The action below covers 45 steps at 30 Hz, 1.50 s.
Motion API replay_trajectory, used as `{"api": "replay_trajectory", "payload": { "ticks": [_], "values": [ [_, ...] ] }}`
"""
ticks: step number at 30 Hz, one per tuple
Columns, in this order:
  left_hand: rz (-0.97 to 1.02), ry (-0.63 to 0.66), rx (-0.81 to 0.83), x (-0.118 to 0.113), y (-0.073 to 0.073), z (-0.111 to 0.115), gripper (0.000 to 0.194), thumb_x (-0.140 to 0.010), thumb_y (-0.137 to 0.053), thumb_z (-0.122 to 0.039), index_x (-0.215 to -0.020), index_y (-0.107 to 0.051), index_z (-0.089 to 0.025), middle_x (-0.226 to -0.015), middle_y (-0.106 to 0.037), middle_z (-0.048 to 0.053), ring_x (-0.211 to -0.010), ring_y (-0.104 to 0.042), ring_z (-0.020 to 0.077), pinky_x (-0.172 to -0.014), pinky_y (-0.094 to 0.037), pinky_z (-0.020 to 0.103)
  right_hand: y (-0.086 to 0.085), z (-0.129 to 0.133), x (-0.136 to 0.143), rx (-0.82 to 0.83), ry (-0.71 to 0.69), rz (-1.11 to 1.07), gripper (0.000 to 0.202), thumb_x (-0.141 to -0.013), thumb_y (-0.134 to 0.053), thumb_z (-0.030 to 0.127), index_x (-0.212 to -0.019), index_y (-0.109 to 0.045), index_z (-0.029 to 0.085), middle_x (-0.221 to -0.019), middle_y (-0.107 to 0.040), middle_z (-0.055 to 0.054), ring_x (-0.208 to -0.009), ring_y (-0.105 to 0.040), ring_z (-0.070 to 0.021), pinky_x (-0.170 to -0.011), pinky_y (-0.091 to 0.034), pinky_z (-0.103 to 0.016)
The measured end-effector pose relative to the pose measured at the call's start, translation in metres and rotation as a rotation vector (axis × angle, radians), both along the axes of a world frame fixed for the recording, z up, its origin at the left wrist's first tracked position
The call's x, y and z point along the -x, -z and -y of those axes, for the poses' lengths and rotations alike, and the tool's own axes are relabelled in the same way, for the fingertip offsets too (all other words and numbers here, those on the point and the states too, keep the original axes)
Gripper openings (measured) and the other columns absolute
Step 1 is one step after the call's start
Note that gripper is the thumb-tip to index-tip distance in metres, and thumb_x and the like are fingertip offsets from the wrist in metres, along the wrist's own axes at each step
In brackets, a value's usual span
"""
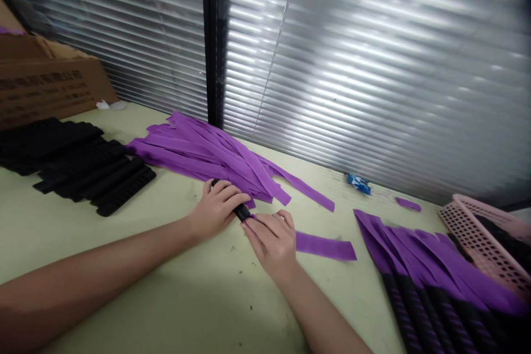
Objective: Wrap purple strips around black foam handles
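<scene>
My left hand (218,204) is wrapped around a black tube (241,212), whose near end sticks out past the fingers. At that end my right hand (274,240) pinches a purple strap (326,246). A thin bit of purple shows between the fingertips and the tube, and the strap's flat tail lies on the table to the right of the hand. Most of the tube is covered by the left hand. Just behind both hands spreads a heap of loose purple straps (207,155).
Several black tubes (120,182) lie at the left, near a cardboard box (53,88). At the right are black tubes with purple straps on them (431,304), beside a pink basket (485,238). A blue wrapper (359,183) and a short purple scrap (408,204) lie near the blinds (352,66).
</scene>
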State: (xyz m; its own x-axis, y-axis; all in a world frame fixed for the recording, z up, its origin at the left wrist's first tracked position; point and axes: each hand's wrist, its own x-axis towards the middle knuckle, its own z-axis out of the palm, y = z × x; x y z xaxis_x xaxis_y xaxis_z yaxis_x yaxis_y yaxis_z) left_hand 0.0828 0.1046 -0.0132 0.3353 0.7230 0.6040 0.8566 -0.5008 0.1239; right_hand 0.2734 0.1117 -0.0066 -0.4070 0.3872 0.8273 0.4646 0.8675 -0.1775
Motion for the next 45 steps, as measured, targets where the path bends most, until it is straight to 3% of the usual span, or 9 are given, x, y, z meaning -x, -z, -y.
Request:
{"api": "replay_trajectory", "payload": {
  "ticks": [11, 17, 24, 28, 31, 34, 38, 45],
  "values": [
    [0.026, -0.028, 0.107, -0.002, -0.001, -0.001, 0.028, -0.096, -0.043, -0.034, -0.118, -0.055, -0.021, -0.116, -0.061, 0.010, -0.107, -0.049, 0.0256, -0.092, -0.031, 0.041, 0.003, -0.007, 0.000, 0.149, 0.042, -0.085, 0.005, -0.090, -0.061, 0.020, -0.090, -0.067, 0.019, -0.088, -0.071, -0.004, -0.082, -0.066, -0.0152, -0.074, -0.042, -0.031],
    [0.036, -0.124, 0.129, -0.006, -0.002, 0.000, 0.020, -0.092, -0.044, -0.020, -0.109, -0.054, -0.021, -0.115, -0.059, 0.010, -0.111, -0.046, 0.0272, -0.093, -0.029, 0.045, 0.002, -0.008, 0.001, 0.130, 0.052, -0.117, 0.007, -0.088, -0.063, 0.019, -0.092, -0.070, 0.020, -0.095, -0.070, -0.005, -0.088, -0.066, -0.0168, -0.077, -0.043, -0.032],
    [-0.002, -0.212, 0.074, -0.008, -0.003, 0.002, 0.025, -0.086, -0.044, -0.012, -0.106, -0.054, -0.023, -0.112, -0.060, 0.009, -0.114, -0.046, 0.0285, -0.103, -0.016, 0.054, 0.001, -0.007, 0.000, 0.103, 0.049, -0.049, 0.008, -0.087, -0.066, 0.019, -0.090, -0.072, 0.022, -0.093, -0.072, -0.002, -0.076, -0.062, -0.0148, -0.074, -0.039, -0.034],
    [-0.058, -0.064, 0.047, -0.005, -0.004, 0.000, 0.027, -0.087, -0.040, -0.011, -0.108, -0.055, -0.021, -0.103, -0.060, 0.008, -0.103, -0.051, 0.0252, -0.101, -0.023, 0.049, 0.001, -0.007, 0.000, 0.086, 0.042, -0.058, 0.008, -0.087, -0.066, 0.017, -0.088, -0.072, 0.022, -0.090, -0.072, -0.002, -0.073, -0.061, -0.0141, -0.073, -0.038, -0.034],
    [-0.089, 0.071, 0.068, -0.002, -0.005, -0.002, 0.028, -0.088, -0.037, -0.012, -0.108, -0.056, -0.017, -0.095, -0.058, 0.009, -0.090, -0.050, 0.0231, -0.085, -0.035, 0.040, -0.001, -0.006, -0.001, 0.076, 0.031, -0.053, 0.009, -0.087, -0.065, 0.017, -0.088, -0.072, 0.022, -0.089, -0.073, -0.001, -0.072, -0.060, -0.0137, -0.072, -0.038, -0.034],
    [-0.078, 0.105, 0.097, -0.001, -0.007, -0.001, 0.028, -0.085, -0.042, -0.021, -0.109, -0.056, -0.016, -0.092, -0.054, 0.009, -0.083, -0.047, 0.0239, -0.074, -0.035, 0.038, -0.002, -0.005, -0.002, 0.059, 0.020, -0.025, 0.009, -0.087, -0.064, 0.018, -0.089, -0.072, 0.023, -0.089, -0.073, -0.001, -0.070, -0.060, -0.0132, -0.074, -0.038, -0.035],
    [-0.062, 0.147, 0.090, -0.002, -0.011, 0.003, 0.033, -0.087, -0.043, -0.035, -0.111, -0.057, -0.017, -0.092, -0.051, 0.010, -0.083, -0.045, 0.0248, -0.075, -0.034, 0.040, -0.002, -0.004, -0.003, 0.043, 0.022, -0.001, 0.010, -0.087, -0.064, 0.017, -0.089, -0.072, 0.023, -0.089, -0.073, -0.001, -0.068, -0.060, -0.0127, -0.076, -0.039, -0.035],
    [-0.053, 0.189, 0.119, -0.002, -0.010, 0.002, 0.031, -0.086, -0.040, -0.027, -0.112, -0.054, -0.017, -0.093, -0.050, 0.009, -0.084, -0.044, 0.0246, -0.076, -0.034, 0.040, 0.000, -0.004, -0.005, 0.021, 0.012, 0.051, 0.013, -0.089, -0.062, 0.017, -0.092, -0.072, 0.023, -0.090, -0.072, -0.001, -0.070, -0.059, -0.0129, -0.078, -0.040, -0.036]
  ]
}}
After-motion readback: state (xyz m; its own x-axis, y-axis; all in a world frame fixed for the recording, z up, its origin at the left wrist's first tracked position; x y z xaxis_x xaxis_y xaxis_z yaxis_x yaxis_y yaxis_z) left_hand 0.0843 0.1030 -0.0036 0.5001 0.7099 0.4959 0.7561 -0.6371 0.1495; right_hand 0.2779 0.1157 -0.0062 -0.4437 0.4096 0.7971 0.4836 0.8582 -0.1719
